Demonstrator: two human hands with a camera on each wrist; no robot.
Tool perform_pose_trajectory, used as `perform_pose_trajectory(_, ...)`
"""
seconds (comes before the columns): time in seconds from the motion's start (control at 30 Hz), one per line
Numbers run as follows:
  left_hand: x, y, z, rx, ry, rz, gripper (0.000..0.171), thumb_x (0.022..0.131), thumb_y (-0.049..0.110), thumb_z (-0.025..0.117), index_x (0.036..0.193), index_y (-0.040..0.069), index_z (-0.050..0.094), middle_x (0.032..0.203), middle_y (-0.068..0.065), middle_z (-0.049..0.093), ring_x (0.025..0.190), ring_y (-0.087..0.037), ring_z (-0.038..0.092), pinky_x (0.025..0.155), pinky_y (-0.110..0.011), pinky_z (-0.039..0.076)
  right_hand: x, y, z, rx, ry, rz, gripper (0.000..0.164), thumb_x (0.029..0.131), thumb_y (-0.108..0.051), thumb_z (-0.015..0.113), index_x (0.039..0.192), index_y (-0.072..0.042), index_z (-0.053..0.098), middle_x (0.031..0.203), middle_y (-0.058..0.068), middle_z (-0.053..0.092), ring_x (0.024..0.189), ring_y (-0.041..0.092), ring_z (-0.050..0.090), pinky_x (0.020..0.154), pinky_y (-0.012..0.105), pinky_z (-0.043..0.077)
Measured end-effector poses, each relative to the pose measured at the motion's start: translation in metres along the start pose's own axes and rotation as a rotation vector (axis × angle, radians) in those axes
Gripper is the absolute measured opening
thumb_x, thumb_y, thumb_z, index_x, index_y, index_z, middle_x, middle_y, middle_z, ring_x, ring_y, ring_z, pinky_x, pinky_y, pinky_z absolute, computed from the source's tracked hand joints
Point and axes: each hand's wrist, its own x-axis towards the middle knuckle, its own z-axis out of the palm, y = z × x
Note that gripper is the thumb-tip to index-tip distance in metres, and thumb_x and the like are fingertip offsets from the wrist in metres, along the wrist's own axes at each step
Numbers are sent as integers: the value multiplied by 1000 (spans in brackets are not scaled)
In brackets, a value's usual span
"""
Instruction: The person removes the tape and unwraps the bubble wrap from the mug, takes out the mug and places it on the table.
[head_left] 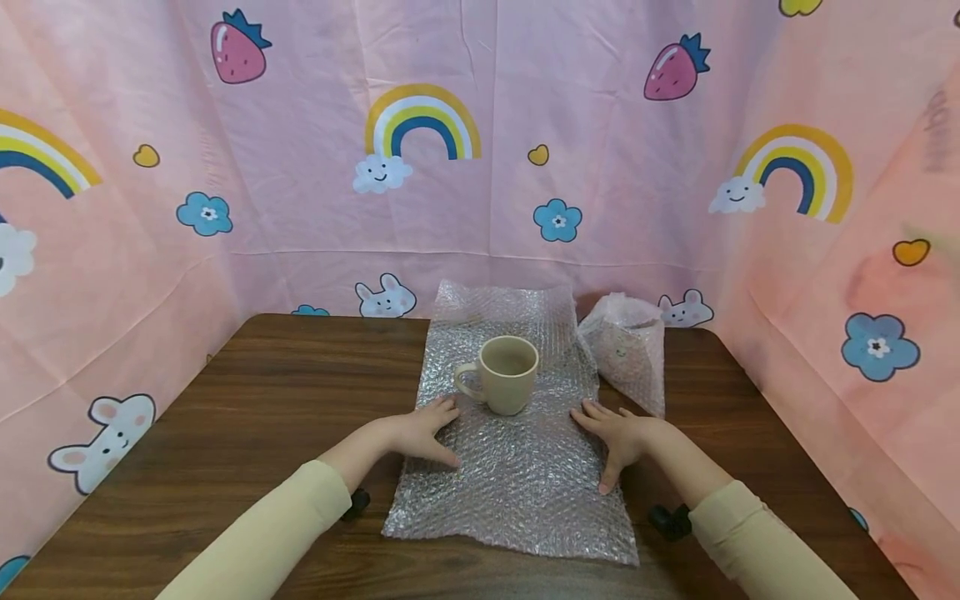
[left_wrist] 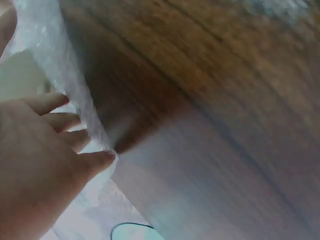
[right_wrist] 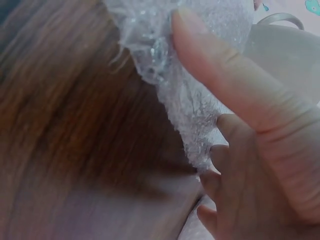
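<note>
A beige mug [head_left: 508, 379] stands upright on a sheet of bubble wrap [head_left: 517, 492], its handle towards the left. My left hand [head_left: 426, 429] rests on the sheet's left side, fingers spread, close to the mug's handle. On the opposite side my right hand [head_left: 624, 435] lies with its fingertips on the right edge, thumb apart from the fingers. Neither hand touches the mug. Both wrist views show fingers on the bubble wrap, with part of the mug [right_wrist: 282, 57] behind the right hand. Some fingertips are hidden there.
A bubble-wrapped bundle [head_left: 626, 350] stands at the back right, beside the sheet's edge. The brown wooden table [head_left: 315, 400] runs back to a pink printed curtain [head_left: 465, 217], which also hangs along both sides.
</note>
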Motion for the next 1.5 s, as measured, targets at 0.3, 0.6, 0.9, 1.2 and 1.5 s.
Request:
perform_pose_trajectory(0.3, 7, -6, -13, -274, 201, -23, 73, 95, 35, 61, 145, -8, 30, 139, -24, 46, 127, -38, 43, 100, -50, 39, 0, -4, 0, 2, -1, 66, 121, 62, -41, 87, 155, -12, 15, 158, 18, 5, 142, 41, 6, 107, 63, 10)
perform_pose_trajectory(0.6, 18, -6, -19, -475, 325, -30, 57, 101, 31, 49, 145, -2, 34, 116, -22, 62, 107, -34, 60, 93, -52, 44, 1, -7, 0, -15, 5, 84, 120, 62, -41, 88, 154, -12, 17, 158, 16, 6, 142, 39, 7, 108, 61, 12)
perform_pose_trajectory(0.9, 25, -3, -20, -646, 332, -108, 58, 102, 43, 41, 144, 4, 38, 114, -18, 65, 102, -31, 63, 90, -54, 46, -1, -9, -1, -58, 12, 62, 119, 62, -41, 88, 154, -8, 18, 157, 19, 9, 142, 39, 10, 108, 60, 14)
perform_pose_trajectory(1.2, 36, 6, -16, -760, 366, -145, 47, 103, 42, 40, 120, 0, 50, 104, -19, 68, 83, -27, 68, 61, -31, 51, -1, -9, -1, -31, -3, 27, 119, 64, -40, 87, 153, -6, 16, 157, 22, 7, 142, 40, 7, 109, 60, 11)
perform_pose_trajectory(1.5, 46, 10, -10, -871, 383, -170, 49, 102, 42, 41, 126, 0, 47, 99, -21, 68, 78, -27, 70, 56, -29, 52, 1, -2, 0, -26, 2, 11, 119, 65, -41, 86, 154, -6, 13, 157, 22, 3, 143, 38, 6, 109, 59, 11)
